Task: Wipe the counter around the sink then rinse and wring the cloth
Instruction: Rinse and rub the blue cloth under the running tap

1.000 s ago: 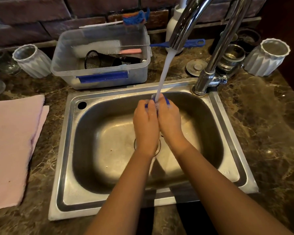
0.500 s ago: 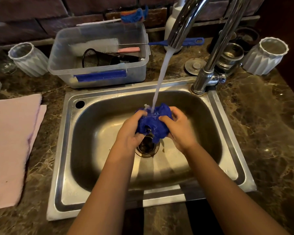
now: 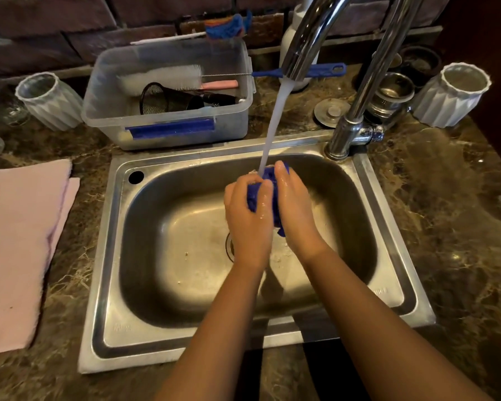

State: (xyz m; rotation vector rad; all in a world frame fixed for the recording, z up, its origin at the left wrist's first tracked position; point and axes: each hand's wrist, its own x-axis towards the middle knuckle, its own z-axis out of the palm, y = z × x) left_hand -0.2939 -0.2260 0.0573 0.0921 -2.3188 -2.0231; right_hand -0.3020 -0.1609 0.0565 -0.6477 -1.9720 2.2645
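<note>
A wet blue cloth [image 3: 276,204] is bunched between my palms above the steel sink [image 3: 185,337], over the drain. My left hand [image 3: 248,215] presses it from the left and my right hand [image 3: 297,206] from the right, fingers pointing away from me. Only the cloth's top and a lower tail show between the hands. Water [image 3: 274,123] pours from the chrome tap spout [image 3: 304,44] onto the top of the cloth. The dark marble counter [image 3: 451,215] surrounds the sink.
A clear plastic tub [image 3: 168,131] with brushes and a black mesh cup stands behind the sink. The tap base [image 3: 343,137] is at the back right corner. White ribbed cups stand at the far left [image 3: 48,101] and far right [image 3: 451,94]. A folded pink towel [image 3: 18,241] lies left.
Half a second ago the cloth was spread open between my hands low over the drain. My hands have since closed together on it and lifted it under the stream.
</note>
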